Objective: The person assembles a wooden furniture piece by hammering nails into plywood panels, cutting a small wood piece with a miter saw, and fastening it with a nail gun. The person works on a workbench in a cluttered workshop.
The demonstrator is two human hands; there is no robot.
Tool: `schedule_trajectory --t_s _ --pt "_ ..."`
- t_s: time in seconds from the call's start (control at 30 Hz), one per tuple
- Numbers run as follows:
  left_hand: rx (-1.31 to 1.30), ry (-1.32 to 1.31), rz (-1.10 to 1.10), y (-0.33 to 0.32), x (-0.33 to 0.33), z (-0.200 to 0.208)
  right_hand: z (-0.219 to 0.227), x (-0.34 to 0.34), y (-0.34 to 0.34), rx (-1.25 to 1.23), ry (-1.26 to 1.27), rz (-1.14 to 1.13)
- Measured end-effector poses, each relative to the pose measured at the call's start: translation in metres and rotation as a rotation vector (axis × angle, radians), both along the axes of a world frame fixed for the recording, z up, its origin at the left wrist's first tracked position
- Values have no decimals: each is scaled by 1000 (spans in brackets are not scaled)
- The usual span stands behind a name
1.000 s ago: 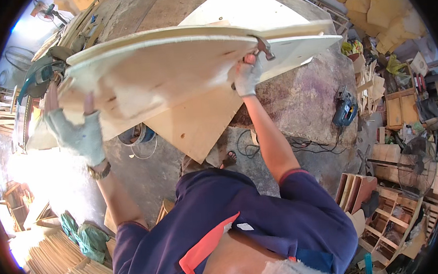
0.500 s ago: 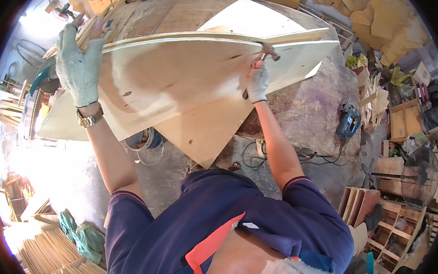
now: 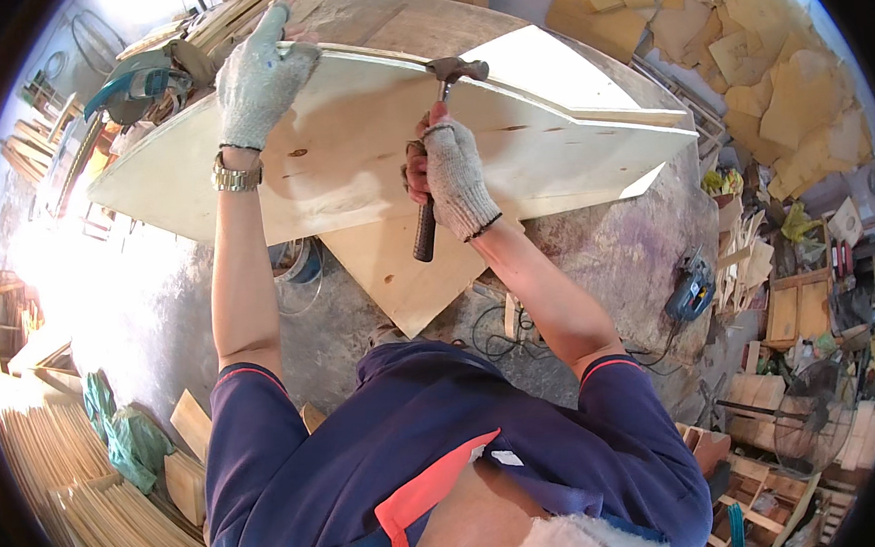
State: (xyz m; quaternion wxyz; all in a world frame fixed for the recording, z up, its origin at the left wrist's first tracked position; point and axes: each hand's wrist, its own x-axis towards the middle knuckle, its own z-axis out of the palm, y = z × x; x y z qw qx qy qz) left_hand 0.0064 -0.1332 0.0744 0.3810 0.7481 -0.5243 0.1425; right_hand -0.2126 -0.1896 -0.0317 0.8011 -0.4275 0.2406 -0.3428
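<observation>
A large pale plywood panel (image 3: 369,142) stands tilted on edge before me, its long curved edge uppermost. My left hand (image 3: 264,84), in a knitted glove, is at the upper edge left of centre; its thumb lies by the near face and the other fingers go over the edge, partly hidden. My right hand (image 3: 456,172), in a glove with bare fingertips, is closed around the dark handle of a claw hammer (image 3: 457,69). The hammer's head is up near the panel's top edge. A pointed plywood piece (image 3: 398,276) juts out below the panel towards me.
A circular saw (image 3: 136,91) lies left of the panel. On the worktable's right side is a jigsaw (image 3: 691,288) with its cable. A bucket (image 3: 302,262) sits below the panel. Wood strips (image 3: 123,538) are stacked at lower left; a fan (image 3: 807,416) stands at right.
My left hand has come down from a raised, spread pose to the panel's top edge, further right. My right hand has brought the hammer left and nearer the middle.
</observation>
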Motion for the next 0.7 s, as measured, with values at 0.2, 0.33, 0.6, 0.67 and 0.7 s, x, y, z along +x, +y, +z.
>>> schedule_trajectory --t_s 0.2,0.33,0.6,0.67,0.7 --pt "-41 -171 65 -4 9 -14 -50 38 -9 -185 -144 -200" --pt "-53 -23 49 -1 11 -20 -74 88 -4 -143 -318 -401" --pt "24 241 -205 18 4 3 -57 26 5 -148 -141 -258" --pt "26 450 -505 30 18 17 -44 6 0 -160 -82 -170" --pt "137 551 -541 33 28 25 -36 0 -2 -162 -58 -155"
